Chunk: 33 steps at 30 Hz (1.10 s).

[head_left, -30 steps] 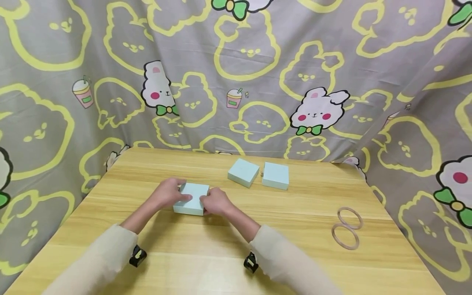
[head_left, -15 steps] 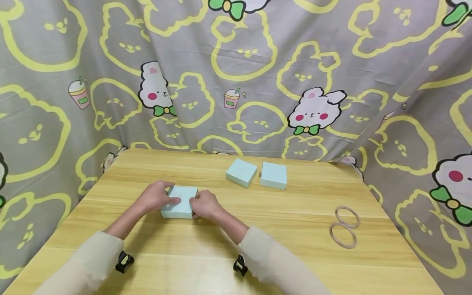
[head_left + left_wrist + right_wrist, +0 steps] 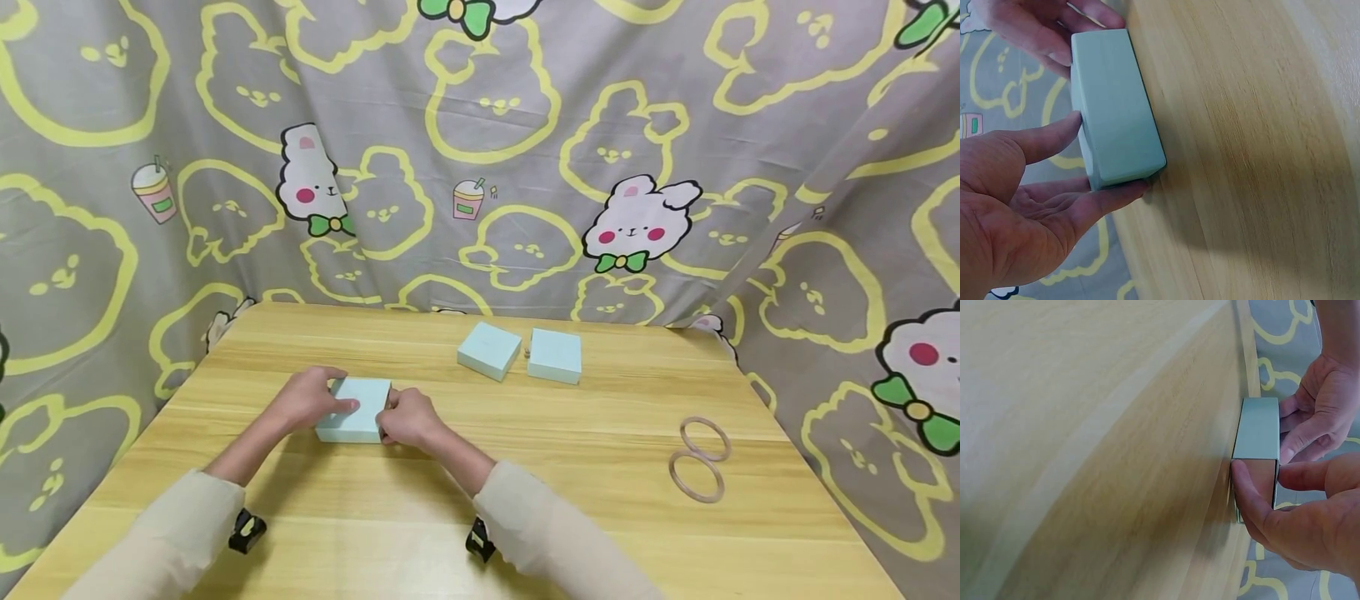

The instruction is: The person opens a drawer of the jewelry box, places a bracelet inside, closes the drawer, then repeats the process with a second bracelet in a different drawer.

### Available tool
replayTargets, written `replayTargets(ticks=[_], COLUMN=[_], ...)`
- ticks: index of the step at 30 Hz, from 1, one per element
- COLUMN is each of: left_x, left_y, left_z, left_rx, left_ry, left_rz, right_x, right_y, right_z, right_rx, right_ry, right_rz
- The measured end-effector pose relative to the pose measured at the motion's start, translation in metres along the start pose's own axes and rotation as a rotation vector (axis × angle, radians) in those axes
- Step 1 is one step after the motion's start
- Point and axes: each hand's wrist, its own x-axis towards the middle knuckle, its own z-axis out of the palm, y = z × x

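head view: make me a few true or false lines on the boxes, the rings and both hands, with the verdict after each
1. The left hand holds the near pale blue box. True.
2. The right hand lies flat on bare tabletop. False: it grips the same box at the end opposite the left hand.
3. Two more pale blue boxes lie farther back on the table. True.
4. Those two boxes are stacked. False: they lie side by side.
5. The two rings lie to the left of all the boxes. False: they lie to the right of them.
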Motion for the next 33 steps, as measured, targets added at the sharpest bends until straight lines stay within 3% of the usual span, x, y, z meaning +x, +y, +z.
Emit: replayTargets(ticks=[22, 27, 33], left_x=[0.003, 0.007, 0.018], left_y=[0.001, 0.009, 0.029], left_z=[-0.001, -0.006, -0.017], left_rx=[0.035, 0.052, 0.078], left_ry=[-0.013, -0.033, 0.017], left_rz=[0.002, 0.019, 0.060], right_x=[-0.001, -0.002, -0.002], right_y=[0.004, 0.007, 0.010], right_z=[0.000, -0.010, -0.031], right_rx=[-0.023, -0.008, -0.029], right_ry=[0.021, 0.046, 0.129], right_rz=[0.001, 0.018, -0.033])
